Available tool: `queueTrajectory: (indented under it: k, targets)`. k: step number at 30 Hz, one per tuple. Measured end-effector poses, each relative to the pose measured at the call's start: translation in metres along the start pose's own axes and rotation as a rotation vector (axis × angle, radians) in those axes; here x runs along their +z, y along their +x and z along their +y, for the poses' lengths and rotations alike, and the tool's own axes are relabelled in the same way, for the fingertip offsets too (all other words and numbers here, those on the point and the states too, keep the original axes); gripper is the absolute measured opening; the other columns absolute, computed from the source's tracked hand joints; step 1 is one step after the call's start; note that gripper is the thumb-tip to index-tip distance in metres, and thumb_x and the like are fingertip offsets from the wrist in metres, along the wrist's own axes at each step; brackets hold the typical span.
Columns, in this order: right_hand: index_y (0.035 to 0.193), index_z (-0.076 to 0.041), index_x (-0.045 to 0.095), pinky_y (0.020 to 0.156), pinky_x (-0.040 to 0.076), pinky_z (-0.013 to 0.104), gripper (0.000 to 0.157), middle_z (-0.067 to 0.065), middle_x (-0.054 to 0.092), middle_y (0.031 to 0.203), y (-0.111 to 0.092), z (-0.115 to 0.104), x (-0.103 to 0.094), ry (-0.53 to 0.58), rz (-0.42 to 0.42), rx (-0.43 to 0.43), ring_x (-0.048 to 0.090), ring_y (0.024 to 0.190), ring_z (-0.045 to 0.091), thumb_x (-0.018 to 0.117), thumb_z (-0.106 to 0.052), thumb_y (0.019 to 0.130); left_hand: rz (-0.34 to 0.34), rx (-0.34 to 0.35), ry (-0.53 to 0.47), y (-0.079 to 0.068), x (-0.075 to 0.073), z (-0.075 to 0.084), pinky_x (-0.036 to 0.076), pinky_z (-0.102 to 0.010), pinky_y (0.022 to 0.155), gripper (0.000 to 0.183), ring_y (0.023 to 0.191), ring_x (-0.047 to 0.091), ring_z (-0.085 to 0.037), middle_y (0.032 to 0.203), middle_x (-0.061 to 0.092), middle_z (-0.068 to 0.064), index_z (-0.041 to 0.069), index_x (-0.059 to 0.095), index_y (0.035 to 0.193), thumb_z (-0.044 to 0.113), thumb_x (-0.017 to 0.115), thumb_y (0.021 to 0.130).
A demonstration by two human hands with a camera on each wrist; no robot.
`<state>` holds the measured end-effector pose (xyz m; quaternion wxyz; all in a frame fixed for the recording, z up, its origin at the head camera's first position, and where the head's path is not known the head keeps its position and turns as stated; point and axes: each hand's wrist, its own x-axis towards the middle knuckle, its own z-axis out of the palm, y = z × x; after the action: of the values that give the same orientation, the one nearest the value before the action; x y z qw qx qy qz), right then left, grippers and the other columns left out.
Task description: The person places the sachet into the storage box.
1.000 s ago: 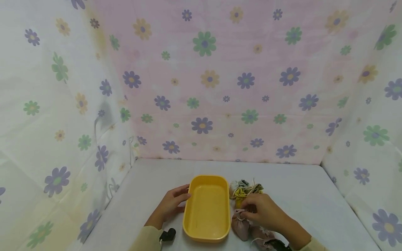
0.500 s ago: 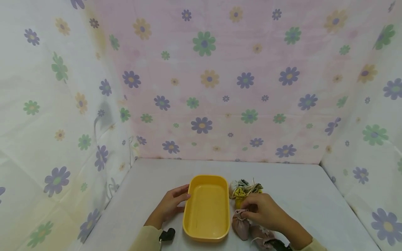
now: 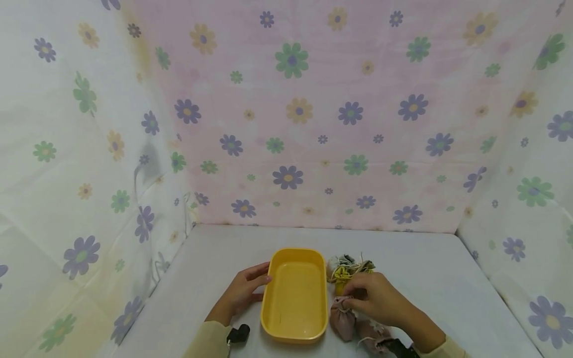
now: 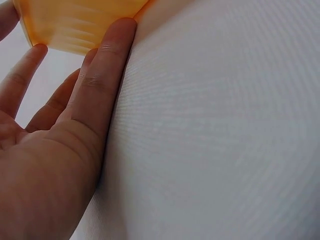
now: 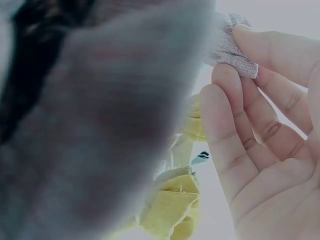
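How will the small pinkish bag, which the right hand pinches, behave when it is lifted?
The pinkish bag will probably flex, since its cloth neck is gathered and wrinkled. It would likely hang bulge-down, as the right hand pinches that neck. Slipping seems unlikely: the weave looks coarse.

Makeshift booth, wider room type can't tell: pink flower-print sheet behind, pale flower-print side sheets, white counter between.

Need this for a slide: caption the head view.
Left hand touches a yellow tray; right hand pinches a pink pouch.
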<state>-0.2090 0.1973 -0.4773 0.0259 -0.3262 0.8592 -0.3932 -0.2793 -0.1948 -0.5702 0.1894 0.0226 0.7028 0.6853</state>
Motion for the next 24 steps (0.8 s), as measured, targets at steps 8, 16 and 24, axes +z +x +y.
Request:
queueTrajectory:
  k: [8, 16, 24]
  targets:
    - [0.1, -0.029, 0.077, 0.063, 0.058, 0.024, 0.008, -0.014, 0.069, 0.092, 0.004, -0.007, -0.003, 0.007, 0.0, 0.012, 0.063, 0.076, 0.003, 0.078, -0.032, 0.093, -0.002, -0.01, -0.014, 0.0, 0.0, -0.001, 0.062, -0.044, 0.093, 0.061, 0.128, 0.063, -0.026, 0.157, 0.051, -0.009, 0.02, 0.054, 0.152, 0.035, 0.074, 0.096]
    - [0.099, -0.03, 0.076, 0.062, 0.057, 0.024, 0.007, -0.015, 0.069, 0.09, 0.012, -0.013, -0.006, -0.019, 0.04, -0.023, 0.062, 0.074, 0.004, 0.079, -0.028, 0.092, 0.011, -0.008, -0.008, 0.001, 0.0, -0.003, 0.062, -0.044, 0.093, 0.063, 0.129, 0.063, -0.026, 0.156, 0.053, -0.009, 0.02, 0.054, 0.152, 0.036, 0.076, 0.095]
    - [0.098, -0.029, 0.077, 0.063, 0.057, 0.024, 0.009, -0.015, 0.069, 0.09, 0.017, -0.022, -0.013, -0.045, 0.077, -0.026, 0.061, 0.074, 0.003, 0.08, -0.024, 0.092, 0.016, -0.008, -0.001, 0.001, 0.0, -0.002, 0.062, -0.043, 0.093, 0.063, 0.129, 0.063, -0.026, 0.155, 0.054, -0.008, 0.021, 0.054, 0.152, 0.036, 0.076, 0.095]
